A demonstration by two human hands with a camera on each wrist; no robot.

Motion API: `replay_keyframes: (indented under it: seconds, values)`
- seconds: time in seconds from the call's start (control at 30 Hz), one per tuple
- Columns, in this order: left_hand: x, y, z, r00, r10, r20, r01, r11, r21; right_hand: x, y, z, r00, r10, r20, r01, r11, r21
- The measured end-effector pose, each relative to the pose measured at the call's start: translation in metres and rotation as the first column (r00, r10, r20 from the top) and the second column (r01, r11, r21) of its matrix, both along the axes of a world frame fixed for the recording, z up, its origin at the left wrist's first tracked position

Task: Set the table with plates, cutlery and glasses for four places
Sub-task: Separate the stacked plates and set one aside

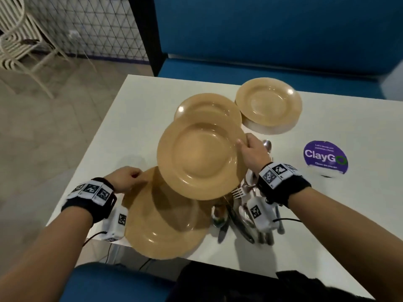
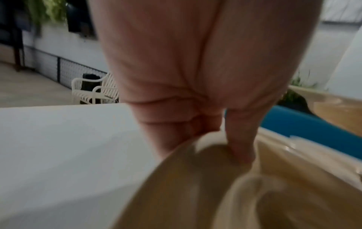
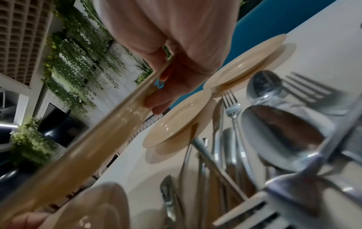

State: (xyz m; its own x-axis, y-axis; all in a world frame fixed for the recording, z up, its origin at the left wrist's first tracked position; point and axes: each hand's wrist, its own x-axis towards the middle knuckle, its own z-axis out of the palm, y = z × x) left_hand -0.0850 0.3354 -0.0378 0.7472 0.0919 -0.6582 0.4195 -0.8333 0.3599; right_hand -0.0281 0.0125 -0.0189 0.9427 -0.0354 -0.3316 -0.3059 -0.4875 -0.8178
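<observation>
Four tan plates are on or above the white table point(image 1: 109, 136). My right hand point(image 1: 242, 142) grips the right rim of one plate point(image 1: 200, 160) and holds it in the air, tilted. In the right wrist view that plate point(image 3: 98, 139) shows edge-on, my right hand point(image 3: 156, 86) pinching its rim. My left hand point(image 1: 137, 173) pinches the far left rim of the near plate point(image 1: 161, 225), which overhangs the table's front edge. In the left wrist view, my left hand point(image 2: 225, 139) has its thumb on that plate's rim point(image 2: 195, 186). Two more plates point(image 1: 207, 105) point(image 1: 268, 103) lie farther back. A cutlery pile point(image 1: 246, 214) lies under my right wrist.
A purple round ClayGo sticker point(image 1: 325, 156) lies on the table at the right. A blue bench point(image 1: 261, 40) runs behind the table, and a blue seat point(image 1: 109, 284) is on my side. A white chair point(image 1: 17, 40) stands on the floor at far left.
</observation>
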Motion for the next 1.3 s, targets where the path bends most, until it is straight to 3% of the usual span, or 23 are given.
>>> replay_keyframes:
  seconds: [0.07,0.17,0.3,0.47,0.53,0.63,0.7,0.77,0.83,0.97,1.03,1.13,1.23,1.3]
  values:
    - [0.005,0.015,0.010,0.992,0.110,0.065,-0.097,0.980,-0.175,0.001,0.016,0.001,0.999,-0.025,0.020,0.024,0.998,0.055]
    - [0.017,0.022,0.025,0.932,0.336,0.137,-0.249,0.866,-0.434,0.005,0.038,0.002,0.998,-0.028,0.054,0.025,0.998,0.050]
    - [0.037,0.005,0.026,0.846,0.519,0.123,-0.357,0.722,-0.593,0.013,0.062,0.002,0.999,0.003,0.049,-0.002,1.000,-0.018]
    - [0.060,-0.017,0.024,0.715,0.699,0.019,-0.531,0.561,-0.635,0.033,0.063,0.006,0.996,0.037,-0.079,-0.042,0.997,-0.070]
    - [0.071,-0.019,0.020,0.708,0.706,-0.032,-0.521,0.491,-0.699,0.049,0.061,0.003,0.996,0.042,-0.082,-0.049,0.995,-0.082]
    - [0.084,-0.025,0.012,0.760,0.649,0.046,-0.430,0.554,-0.712,0.074,0.063,0.000,0.996,0.069,-0.047,-0.076,0.984,-0.163]
    - [0.091,-0.030,0.004,0.741,0.662,0.114,-0.392,0.564,-0.727,0.092,0.063,-0.006,1.000,0.001,0.007,0.000,0.983,-0.186]
    - [0.094,-0.032,-0.002,0.689,0.714,0.128,-0.402,0.523,-0.751,0.111,0.059,-0.016,0.988,-0.143,0.049,0.151,0.960,-0.238]
    - [0.095,-0.027,-0.008,0.618,0.774,0.136,-0.420,0.472,-0.775,0.126,0.053,-0.026,0.964,-0.265,-0.015,0.244,0.908,-0.340]
    - [0.093,-0.010,-0.018,0.503,0.855,0.123,-0.453,0.382,-0.805,0.131,0.041,-0.027,0.950,-0.228,-0.214,0.110,0.884,-0.454]
    - [0.091,-0.004,-0.018,0.458,0.879,0.128,-0.470,0.362,-0.805,0.131,0.037,-0.026,0.948,-0.179,-0.263,0.050,0.900,-0.434]
    - [0.089,0.001,-0.016,0.383,0.916,0.118,-0.497,0.312,-0.809,0.133,0.030,-0.018,0.954,-0.277,-0.116,0.234,0.927,-0.294]
    - [0.091,0.001,-0.017,0.367,0.924,0.107,-0.527,0.301,-0.795,0.137,0.019,-0.001,0.848,-0.522,0.090,0.530,0.832,-0.162]
    - [0.095,-0.007,-0.016,0.382,0.919,0.093,-0.532,0.301,-0.791,0.140,0.016,0.009,0.783,-0.603,0.151,0.616,0.785,-0.064]
